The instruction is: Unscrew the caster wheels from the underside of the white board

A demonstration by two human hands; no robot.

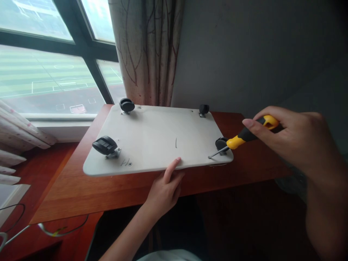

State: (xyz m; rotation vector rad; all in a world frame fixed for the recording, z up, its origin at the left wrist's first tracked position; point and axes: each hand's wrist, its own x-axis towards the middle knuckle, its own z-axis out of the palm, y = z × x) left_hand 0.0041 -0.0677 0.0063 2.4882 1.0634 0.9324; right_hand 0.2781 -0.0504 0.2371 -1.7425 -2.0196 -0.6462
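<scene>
A white board (152, 134) with rounded corners lies on the wooden table, with black casters at its corners, such as the near left one (105, 145) and the far left one (127, 105). My left hand (166, 188) grips the board's near edge, one finger on top and the others curled at the edge. My right hand (293, 134) holds a yellow and black screwdriver (246, 134) by its handle. Its tip touches the board near the front right caster (221, 144), at a spot where a screw may sit; this is too small to tell.
The reddish wooden table (81, 192) extends around the board. Behind it are a patterned curtain (149, 54), a window at the left and a dark wall (244, 54). Cables (62, 232) hang at the lower left.
</scene>
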